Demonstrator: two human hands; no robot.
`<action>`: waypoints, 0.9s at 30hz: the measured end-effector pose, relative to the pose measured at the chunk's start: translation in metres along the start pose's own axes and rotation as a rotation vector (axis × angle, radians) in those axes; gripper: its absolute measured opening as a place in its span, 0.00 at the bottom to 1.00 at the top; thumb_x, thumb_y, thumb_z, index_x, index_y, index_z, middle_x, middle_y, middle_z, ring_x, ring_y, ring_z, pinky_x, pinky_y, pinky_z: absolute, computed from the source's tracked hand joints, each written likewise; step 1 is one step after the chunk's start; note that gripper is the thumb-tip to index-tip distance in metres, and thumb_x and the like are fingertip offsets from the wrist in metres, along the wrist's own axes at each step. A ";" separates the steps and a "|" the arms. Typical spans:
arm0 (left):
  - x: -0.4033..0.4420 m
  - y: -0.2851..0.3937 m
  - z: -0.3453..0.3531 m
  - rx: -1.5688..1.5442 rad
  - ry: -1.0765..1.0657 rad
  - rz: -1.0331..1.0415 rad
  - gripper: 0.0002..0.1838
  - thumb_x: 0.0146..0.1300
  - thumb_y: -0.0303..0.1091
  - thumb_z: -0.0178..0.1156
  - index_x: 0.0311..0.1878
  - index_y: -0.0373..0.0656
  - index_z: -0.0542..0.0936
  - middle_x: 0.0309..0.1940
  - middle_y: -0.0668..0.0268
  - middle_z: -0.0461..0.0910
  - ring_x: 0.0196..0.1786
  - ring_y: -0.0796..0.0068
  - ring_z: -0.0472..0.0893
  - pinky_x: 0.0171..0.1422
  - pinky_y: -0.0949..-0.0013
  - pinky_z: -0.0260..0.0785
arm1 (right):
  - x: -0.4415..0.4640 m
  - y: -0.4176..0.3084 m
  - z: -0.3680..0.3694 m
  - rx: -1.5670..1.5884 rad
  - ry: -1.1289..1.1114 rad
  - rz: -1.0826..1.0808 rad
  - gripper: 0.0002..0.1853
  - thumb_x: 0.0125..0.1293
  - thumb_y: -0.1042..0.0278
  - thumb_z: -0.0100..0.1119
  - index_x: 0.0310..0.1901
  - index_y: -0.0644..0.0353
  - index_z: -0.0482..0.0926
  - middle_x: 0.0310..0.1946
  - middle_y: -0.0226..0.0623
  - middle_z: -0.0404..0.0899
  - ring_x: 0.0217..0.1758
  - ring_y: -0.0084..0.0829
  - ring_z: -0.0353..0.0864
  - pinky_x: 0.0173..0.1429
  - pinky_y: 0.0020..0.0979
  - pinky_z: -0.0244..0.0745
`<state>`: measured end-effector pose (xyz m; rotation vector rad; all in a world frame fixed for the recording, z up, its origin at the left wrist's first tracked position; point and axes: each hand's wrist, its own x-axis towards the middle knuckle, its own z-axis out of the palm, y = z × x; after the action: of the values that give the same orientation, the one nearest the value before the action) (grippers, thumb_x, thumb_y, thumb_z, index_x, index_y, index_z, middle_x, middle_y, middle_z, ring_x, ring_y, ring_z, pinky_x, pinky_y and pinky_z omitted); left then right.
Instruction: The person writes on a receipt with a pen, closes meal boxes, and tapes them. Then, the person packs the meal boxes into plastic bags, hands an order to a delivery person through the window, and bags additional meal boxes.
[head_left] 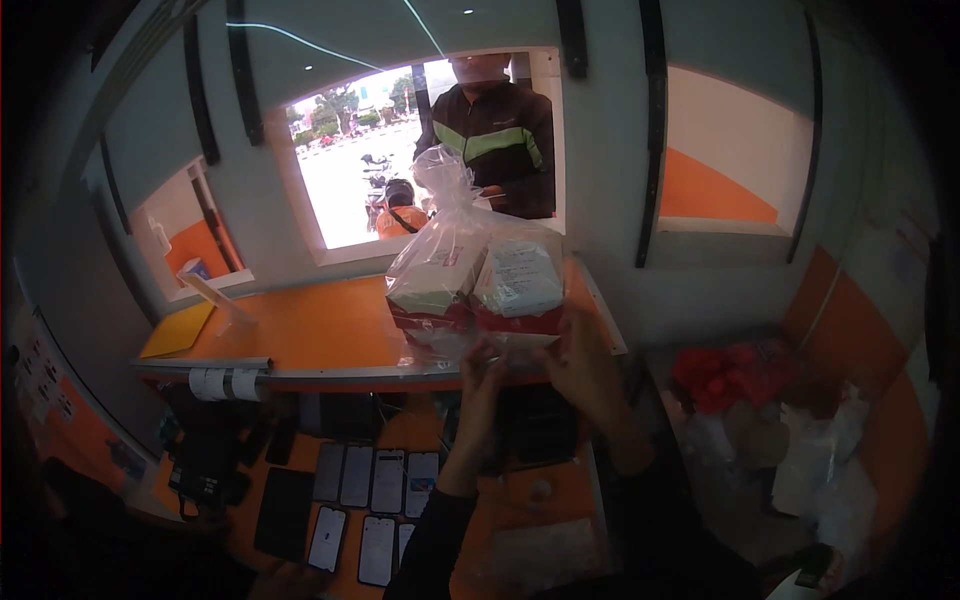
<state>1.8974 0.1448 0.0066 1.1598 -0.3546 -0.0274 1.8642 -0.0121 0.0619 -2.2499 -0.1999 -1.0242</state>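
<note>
Nearest the camera are two dark sleeves (440,535), reaching up from the bottom edge towards an orange counter (330,325). Beyond them, the person's left hand (480,378) and right hand (582,370) are raised at the front edge of the counter. Both hands have bent fingers and are apart from each other. The view is dim and blurred there, so whether either one grips the plastic cannot be told.

Just beyond the hands, a clear bag (455,215) stands upright on the counter, its top gathered into a loose tuft. It holds two white and red boxes side by side. The left box (436,280) lies ahead of the left hand and slightly to its left; the right box (518,312), with a printed slip (522,277) on it, lies ahead of and between the hands, nearer the right one.

To the left on the counter are a small stand (212,297) and a yellow folder (178,331). Two white rolls (226,384) hang at the front edge. On a lower orange desk, several phones (376,550) lie in rows beside a flat black slab (283,513).

Behind the bag, a person (495,135) in a dark jacket with a green band is outside an open window. Another person (400,212) in orange is farther out. At right, below the counter, are red bags (735,376) and pale plastic (825,455).
</note>
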 end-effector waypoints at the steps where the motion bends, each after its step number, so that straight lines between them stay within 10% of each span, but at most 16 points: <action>1: 0.004 -0.002 -0.001 0.021 0.012 0.001 0.30 0.66 0.39 0.55 0.68 0.49 0.55 0.62 0.60 0.59 0.67 0.64 0.65 0.64 0.61 0.62 | -0.001 0.009 0.010 0.064 0.023 0.034 0.23 0.55 0.66 0.67 0.47 0.64 0.66 0.39 0.46 0.70 0.44 0.46 0.76 0.47 0.40 0.73; 11: 0.053 -0.019 0.001 -0.075 0.068 -0.093 0.31 0.64 0.33 0.57 0.67 0.43 0.54 0.62 0.58 0.60 0.64 0.65 0.69 0.64 0.62 0.65 | 0.021 0.059 0.054 0.136 0.163 0.022 0.18 0.55 0.70 0.64 0.42 0.62 0.66 0.37 0.46 0.68 0.40 0.48 0.75 0.41 0.43 0.71; 18: 0.078 -0.064 -0.010 0.155 0.039 0.170 0.13 0.66 0.34 0.53 0.52 0.44 0.69 0.44 0.69 0.71 0.45 0.80 0.72 0.45 0.74 0.68 | 0.012 0.083 0.071 0.236 0.127 0.027 0.11 0.58 0.68 0.60 0.39 0.60 0.71 0.31 0.42 0.71 0.36 0.40 0.76 0.39 0.37 0.72; 20: 0.072 -0.073 0.026 0.233 -0.025 0.249 0.14 0.66 0.35 0.52 0.53 0.43 0.69 0.46 0.68 0.70 0.48 0.78 0.71 0.48 0.72 0.67 | -0.040 0.021 -0.035 0.083 -0.210 0.231 0.10 0.60 0.66 0.56 0.42 0.59 0.71 0.26 0.43 0.73 0.31 0.42 0.78 0.36 0.39 0.73; 22: 0.046 -0.060 0.054 0.292 -0.064 0.334 0.16 0.67 0.36 0.52 0.55 0.43 0.68 0.49 0.67 0.70 0.50 0.75 0.71 0.51 0.70 0.65 | -0.089 0.010 -0.063 0.088 -0.038 0.044 0.14 0.56 0.68 0.57 0.44 0.59 0.72 0.29 0.44 0.75 0.34 0.47 0.78 0.37 0.44 0.72; 25: -0.048 -0.027 0.110 0.246 -0.270 0.374 0.19 0.68 0.38 0.51 0.58 0.41 0.67 0.52 0.65 0.69 0.53 0.72 0.70 0.55 0.68 0.62 | -0.189 -0.015 -0.130 0.360 -0.215 0.080 0.16 0.58 0.67 0.59 0.48 0.62 0.72 0.46 0.49 0.75 0.49 0.47 0.75 0.47 0.43 0.73; 27: -0.128 -0.009 0.133 0.107 -0.548 0.261 0.20 0.69 0.40 0.50 0.60 0.41 0.66 0.54 0.64 0.69 0.56 0.69 0.69 0.58 0.66 0.61 | -0.279 0.009 -0.141 0.430 -0.357 -0.029 0.16 0.60 0.59 0.61 0.45 0.58 0.71 0.35 0.42 0.74 0.38 0.41 0.77 0.43 0.40 0.72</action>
<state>1.7401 0.0482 0.0116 1.1930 -1.0009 -0.0999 1.5897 -0.0724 -0.0749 -2.0134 -0.5514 -0.5198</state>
